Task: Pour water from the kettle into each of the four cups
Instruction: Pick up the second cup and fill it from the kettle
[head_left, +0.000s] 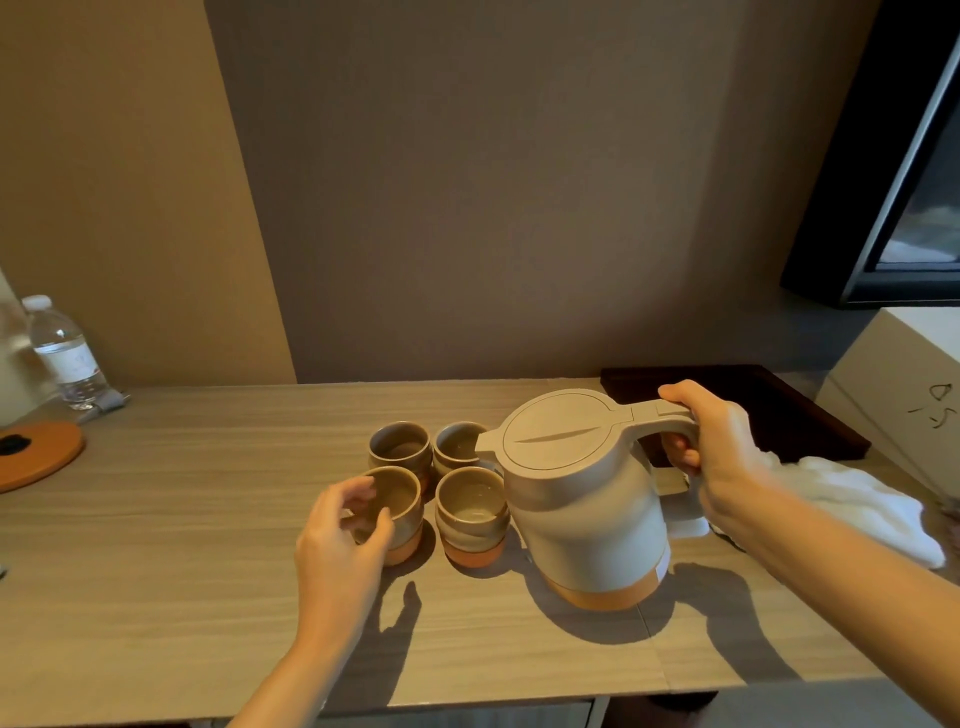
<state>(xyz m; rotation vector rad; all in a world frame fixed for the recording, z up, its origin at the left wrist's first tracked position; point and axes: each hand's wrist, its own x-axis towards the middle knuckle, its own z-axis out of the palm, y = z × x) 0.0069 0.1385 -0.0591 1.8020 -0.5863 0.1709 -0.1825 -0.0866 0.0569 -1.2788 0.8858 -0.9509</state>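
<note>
Wood-grain tabletop (156, 597) against a brown wall, head view. Far left of both hands: clear plastic water bottle with white cap (65, 353) upright at the table's back edge, and just nearer than it a round orange coaster-like disc (39, 457) with something dark on it, can't tell what. Left hand (340, 545) reaches in from below, fingers and thumb curled round the near-left glazed brown ceramic cup with terracotta base (397, 506), fingers on the rim and side, cup upright on the table. Behind that grip stands the far-left brown ceramic cup (400, 447); right of it the far-right brown ceramic cup (457, 447), partly hidden behind the kettle spout. Just right of the held cup sits the near-right brown ceramic cup with terracotta base (472, 514); contents of the cups hard to tell. Four cups form a tight square cluster. Right of the cluster, near touching it, the beige plastic kettle with orange base band (587, 509) sits upright, lid closed, spout over the far-right cup's edge. Right hand (722, 457) wraps the kettle's handle, thumb on top, fingers curled through the loop. Behind that grip a dark wooden tray (753, 400); right of it a crumpled white cloth (857, 504) and a white box (904, 395).
</note>
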